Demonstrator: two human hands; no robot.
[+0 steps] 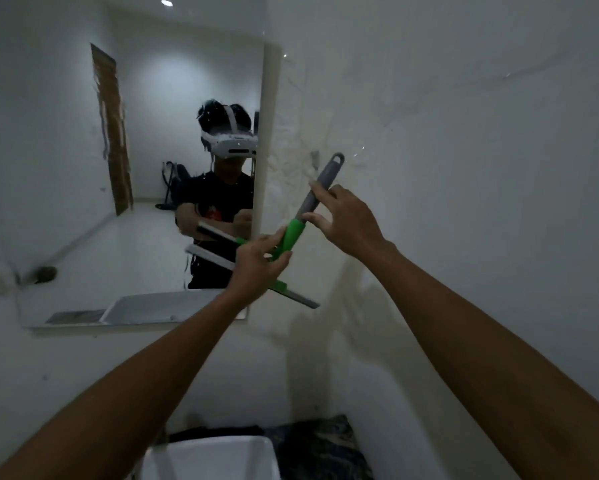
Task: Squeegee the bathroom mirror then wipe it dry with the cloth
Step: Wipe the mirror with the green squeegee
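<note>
The bathroom mirror [83, 168] hangs on the white wall at the left and shows a person's reflection. A squeegee [294, 233] with a grey handle, green neck and long blade is held in front of the mirror's lower right corner. My left hand [260, 263] grips its green neck just above the blade. My right hand [345, 216] holds the grey handle higher up, fingers loosely curled around it. The blade [298, 297] slants down to the right, part of it hidden behind my left hand. No cloth can be made out for certain.
A white basin or bin [211, 459] stands below at the bottom edge. Dark crumpled fabric [322, 445] lies beside it on the right. The wall to the right of the mirror [464, 168] is bare and stained.
</note>
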